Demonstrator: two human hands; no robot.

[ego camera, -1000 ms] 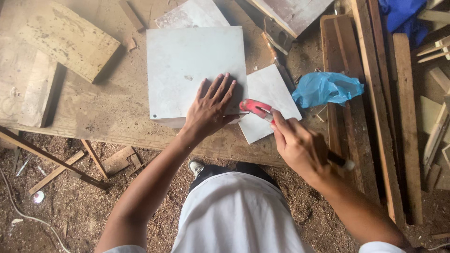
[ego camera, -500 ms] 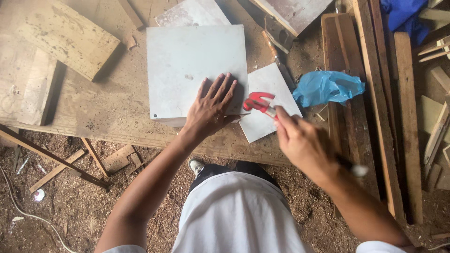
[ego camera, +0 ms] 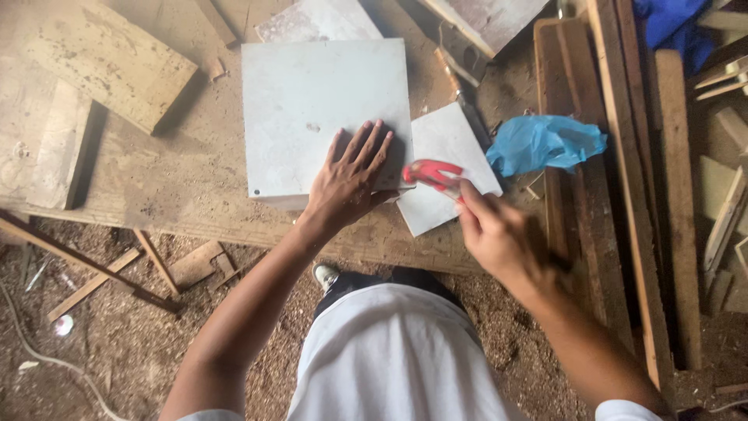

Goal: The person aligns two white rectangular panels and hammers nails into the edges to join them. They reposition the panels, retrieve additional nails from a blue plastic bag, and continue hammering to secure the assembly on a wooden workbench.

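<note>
Two bare hands work at the near edge of a wooden bench (ego camera: 195,195). Left hand (ego camera: 351,183) lies flat, palm down, fingers spread apart, pressing the near right corner of a large white square panel (ego camera: 319,109). It grips nothing; it only bears on the surface.

Right hand (ego camera: 499,238) sits just right of that panel, fingers closed around a red-headed tool (ego camera: 432,173). Red end points toward the panel's right edge, close to the left hand's fingertips; whether it touches the panel cannot be told. Handle is hidden in the fist, slightly blurred.

Under the tool, touching the panel's right side, lies a smaller white board (ego camera: 448,156), turned at an angle. Farther right of the panel: a crumpled blue plastic bag (ego camera: 545,144), resting against long wooden planks (ego camera: 615,195) that run away from the viewer. A chisel-like tool with a wooden handle (ego camera: 460,90) lies just beyond the panel's right corner.

Left of the panel, well apart: a pale flat wood offcut (ego camera: 109,66), tilted. Behind the panel, another grey-white sheet (ego camera: 315,19) pokes out.

Below the bench: sawdust-covered floor (ego camera: 101,351), loose sticks and scraps. Person wears a white shirt (ego camera: 389,359).
</note>
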